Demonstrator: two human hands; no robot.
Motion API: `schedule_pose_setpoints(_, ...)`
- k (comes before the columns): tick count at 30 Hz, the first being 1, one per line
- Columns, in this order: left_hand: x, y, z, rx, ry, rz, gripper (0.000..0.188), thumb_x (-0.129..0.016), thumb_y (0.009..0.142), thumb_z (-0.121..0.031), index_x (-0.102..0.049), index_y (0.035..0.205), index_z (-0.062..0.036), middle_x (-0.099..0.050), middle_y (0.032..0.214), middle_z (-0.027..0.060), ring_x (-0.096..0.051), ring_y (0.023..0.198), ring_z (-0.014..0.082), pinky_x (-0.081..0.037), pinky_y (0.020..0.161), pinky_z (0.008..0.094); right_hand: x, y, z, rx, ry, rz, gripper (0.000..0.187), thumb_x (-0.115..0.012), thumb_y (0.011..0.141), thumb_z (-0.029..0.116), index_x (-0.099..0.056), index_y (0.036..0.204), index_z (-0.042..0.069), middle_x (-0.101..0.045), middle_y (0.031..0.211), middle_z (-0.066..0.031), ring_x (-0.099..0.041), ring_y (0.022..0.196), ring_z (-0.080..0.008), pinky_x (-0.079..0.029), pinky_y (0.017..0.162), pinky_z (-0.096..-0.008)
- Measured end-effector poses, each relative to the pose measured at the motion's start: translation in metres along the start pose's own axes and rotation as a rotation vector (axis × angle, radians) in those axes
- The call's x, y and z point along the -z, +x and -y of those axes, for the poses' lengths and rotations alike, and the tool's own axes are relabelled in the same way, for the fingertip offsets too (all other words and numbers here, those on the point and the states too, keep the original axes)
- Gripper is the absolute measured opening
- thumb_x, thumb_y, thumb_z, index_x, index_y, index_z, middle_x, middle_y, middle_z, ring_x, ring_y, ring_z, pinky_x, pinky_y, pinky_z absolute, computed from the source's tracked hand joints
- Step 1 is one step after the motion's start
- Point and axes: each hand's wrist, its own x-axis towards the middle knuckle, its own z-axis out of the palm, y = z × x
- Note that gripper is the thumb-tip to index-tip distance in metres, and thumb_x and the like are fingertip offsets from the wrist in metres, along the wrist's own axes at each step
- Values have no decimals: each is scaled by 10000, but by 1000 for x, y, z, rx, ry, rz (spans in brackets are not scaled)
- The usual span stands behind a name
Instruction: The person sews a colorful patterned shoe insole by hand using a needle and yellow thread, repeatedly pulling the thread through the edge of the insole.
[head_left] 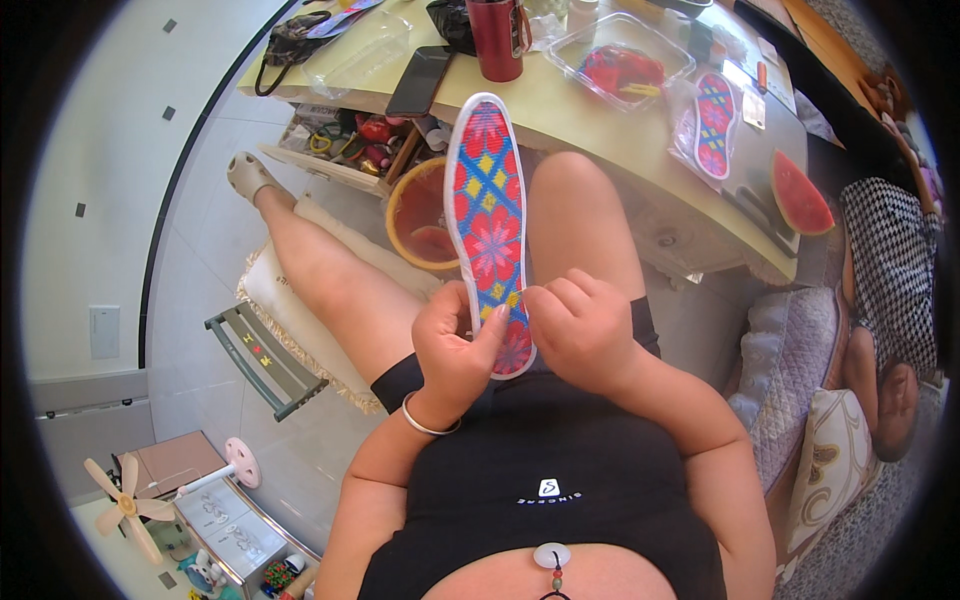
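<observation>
An embroidered insole (490, 215), patterned in red, blue and yellow with a white rim, stands toe end up over my lap. My left hand (455, 335) grips its lower left edge, thumb lying across the stitched face. Beside the lower right edge, my right hand (583, 325) is closed in a pinch, its fingertips at the rim. Whatever it pinches, if anything, is too small to make out. A second insole (714, 125) of similar pattern rests on clear plastic on the table (585, 125).
On the table are a phone (420, 82), a red tumbler (497, 40), a clear plastic box (620, 62) and a watermelon slice (800, 192). Below are an open drawer (335, 165) and an orange-rimmed bin (405, 215). A folding stool (262, 360) stands left; another person's patterned clothing (890, 260) shows right.
</observation>
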Motion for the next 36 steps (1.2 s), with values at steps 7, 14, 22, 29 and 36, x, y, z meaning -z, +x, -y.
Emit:
schedule_pose_setpoints(7, -3, 0, -1, -43, 32, -66, 98, -667, 862, 15, -617, 946, 22, -660, 840, 35, -598, 736, 62, -483, 651, 225, -8, 0, 1, -56, 30, -64, 148, -668, 687, 42, -567, 795, 56, -496, 654, -47, -526, 583, -221, -420, 467, -331)
schedule_pose_setpoints(14, 7, 0, 6, -76, -63, 3, 207, -627, 915, 8, -599, 1117, 42, -679, 1004, 61, -618, 901, 102, -495, 798, 247, -3, 4, 3, -124, 147, -52, 133, -714, 751, 53, -626, 851, 52, -585, 723, -71, -592, 672, -257, -495, 597, -344)
schedule_pose_setpoints(22, 11, 8, 14, 73, -585, 179, 335, -613, 901, 46, -594, 1234, 11, -669, 1159, 85, -624, 1071, 163, -485, 947, 315, -7, -9, -11, -1140, 1522, 173, 113, -668, 908, 98, -694, 918, -12, -689, 871, -30, -589, 747, -95, -480, 716, -249)
schedule_pose_setpoints(29, 12, 5, 20, 53, -500, 269, 369, -606, 890, 72, -579, 1255, 25, -655, 1190, 85, -612, 1086, 151, -475, 965, 311, -23, -10, -9, -1273, 1811, -13, 101, -619, 916, 98, -661, 923, 7, -694, 934, -65, -570, 744, -88, -412, 606, -206)
schedule_pose_setpoints(36, 14, 7, 22, 220, -647, 141, 307, -588, 923, -13, -560, 1226, 24, -647, 1121, 101, -623, 967, 172, -501, 835, 304, 0, -4, -43, -1235, 2085, -321, 94, -589, 962, 177, -590, 991, 88, -621, 867, -34, -574, 723, -97, -488, 615, -243)
